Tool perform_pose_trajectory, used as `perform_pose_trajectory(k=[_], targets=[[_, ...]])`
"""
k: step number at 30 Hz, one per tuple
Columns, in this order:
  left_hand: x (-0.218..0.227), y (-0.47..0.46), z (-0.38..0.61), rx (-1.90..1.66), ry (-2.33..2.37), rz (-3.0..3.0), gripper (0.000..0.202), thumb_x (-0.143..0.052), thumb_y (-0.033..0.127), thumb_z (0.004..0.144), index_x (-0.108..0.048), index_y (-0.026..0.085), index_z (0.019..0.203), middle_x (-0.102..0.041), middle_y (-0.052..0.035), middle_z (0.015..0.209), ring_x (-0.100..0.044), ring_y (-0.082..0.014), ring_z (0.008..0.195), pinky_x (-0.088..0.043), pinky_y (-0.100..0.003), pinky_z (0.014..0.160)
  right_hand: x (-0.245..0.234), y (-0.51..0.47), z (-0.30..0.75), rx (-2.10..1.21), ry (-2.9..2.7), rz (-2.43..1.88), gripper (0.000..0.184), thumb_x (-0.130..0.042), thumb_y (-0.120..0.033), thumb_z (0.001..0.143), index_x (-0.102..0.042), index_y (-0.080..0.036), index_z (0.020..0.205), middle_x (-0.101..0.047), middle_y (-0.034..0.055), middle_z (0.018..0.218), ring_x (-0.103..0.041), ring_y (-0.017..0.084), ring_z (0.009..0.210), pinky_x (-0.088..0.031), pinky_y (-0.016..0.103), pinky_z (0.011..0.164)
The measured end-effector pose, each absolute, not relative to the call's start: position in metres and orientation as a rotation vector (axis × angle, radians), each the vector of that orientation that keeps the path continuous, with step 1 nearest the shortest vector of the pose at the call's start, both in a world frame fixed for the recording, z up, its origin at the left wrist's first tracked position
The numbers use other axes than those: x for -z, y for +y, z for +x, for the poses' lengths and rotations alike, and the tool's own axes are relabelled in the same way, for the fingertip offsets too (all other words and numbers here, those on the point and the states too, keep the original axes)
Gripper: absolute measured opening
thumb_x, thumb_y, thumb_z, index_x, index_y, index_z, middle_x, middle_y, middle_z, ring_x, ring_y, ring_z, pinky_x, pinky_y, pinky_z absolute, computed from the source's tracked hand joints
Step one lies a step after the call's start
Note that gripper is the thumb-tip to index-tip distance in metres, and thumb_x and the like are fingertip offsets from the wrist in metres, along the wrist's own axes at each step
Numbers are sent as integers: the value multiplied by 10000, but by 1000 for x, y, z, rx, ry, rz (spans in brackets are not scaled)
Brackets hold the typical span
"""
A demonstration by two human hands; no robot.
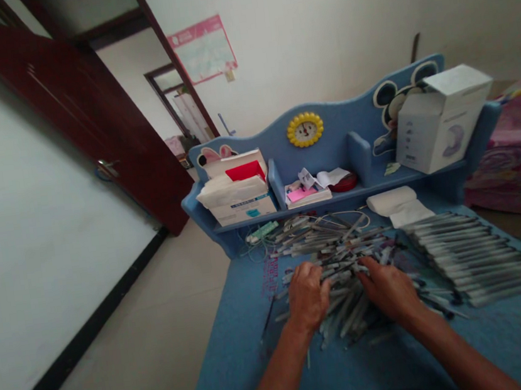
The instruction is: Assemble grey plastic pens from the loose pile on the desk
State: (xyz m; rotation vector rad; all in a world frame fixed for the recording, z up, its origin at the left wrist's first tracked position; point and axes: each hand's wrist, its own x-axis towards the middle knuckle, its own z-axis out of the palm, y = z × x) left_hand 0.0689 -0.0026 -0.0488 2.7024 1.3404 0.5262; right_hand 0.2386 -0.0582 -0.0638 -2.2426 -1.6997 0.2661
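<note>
A loose heap of grey pens [339, 261] lies in the middle of a blue desk [243, 361]. My left hand [307, 295] rests palm down on the heap's left side, fingers curled into the pens. My right hand [388, 288] lies on the heap's right side, fingertips closed among the pens. To the right, several pens lie side by side in a tidy row [472, 254]. What each hand grips is hidden under the fingers.
The desk's back shelf [350, 193] holds white boxes [236, 191], a big white carton [441, 119], papers and a yellow clock [305, 129]. A folded white cloth [397, 203] lies behind the row. A dark red door [91, 127] stands open at left; a pink bed [517, 157] at right.
</note>
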Motion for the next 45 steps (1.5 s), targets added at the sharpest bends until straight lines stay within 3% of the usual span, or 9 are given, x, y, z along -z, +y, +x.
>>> perform_pose_trajectory(k=[5, 18, 23, 29, 32, 35, 40, 45], targets=[[51, 28, 59, -428, 1529, 2729, 210, -396, 214, 867, -597, 174, 914, -584, -83, 914, -534, -201, 904, -405, -305, 796, 63, -69, 226, -235, -1782, -2118, 252, -408, -300, 873, -574, -225, 1048, -713, 74, 817, -669, 241, 731, -388, 272, 566], [49, 94, 84, 25, 1562, 2827, 166, -495, 135, 771, -642, 164, 841, -585, -115, 940, -501, -257, 980, -411, -363, 803, 76, -85, 224, -294, -1825, -1848, 198, -420, -254, 858, -612, -228, 900, -713, 15, 756, -676, 194, 701, -405, 238, 558], [26, 89, 80, 119, 1476, 2867, 158, -478, 155, 796, -593, 177, 903, -597, -92, 945, -532, -230, 938, -418, -348, 799, 76, -84, 229, -268, -1781, -1827, 205, -418, -260, 856, -608, -226, 925, -707, 17, 708, -678, 206, 669, -404, 247, 535], [-7, 28, 72, 160, 1099, 2973, 123, -439, 150, 822, -534, 194, 887, -601, -44, 889, -538, -187, 867, -416, -292, 770, 55, -82, 239, -246, -1626, -1807, 295, -396, -375, 878, -560, -194, 1044, -675, 30, 659, -646, 203, 613, -377, 261, 547], [-14, -6, 62, 59, 842, 3010, 107, -410, 146, 840, -510, 181, 838, -578, -48, 836, -521, -190, 813, -414, -294, 722, 43, -86, 241, -353, -1667, -1772, 324, -342, -404, 899, -576, -201, 805, -620, 17, 592, -597, 173, 553, -332, 252, 520], [-14, -27, 52, -13, 768, 2941, 112, -400, 164, 860, -511, 174, 870, -573, -47, 832, -522, -182, 804, -408, -283, 712, 40, -92, 239, -574, -1708, -1686, 406, -305, -414, 907, -482, -197, 613, -527, -11, 515, -514, 126, 490, -301, 232, 491], [-5, -43, 45, -146, 762, 2767, 163, -401, 241, 889, -549, 174, 875, -589, -23, 784, -539, -148, 752, -394, -242, 673, 44, -98, 232, -748, -1705, -1593, 419, -321, -429, 894, -417, -191, 563, -422, -39, 481, -437, 101, 471, -282, 216, 470], [-2, -51, 46, -228, 763, 2652, 227, -390, 231, 895, -578, 161, 789, -576, 1, 711, -536, -116, 686, -376, -214, 637, 41, -105, 229, -875, -1670, -1557, 376, -363, -390, 875, -436, -190, 566, -458, -36, 472, -453, 93, 428, -296, 197, 426]])
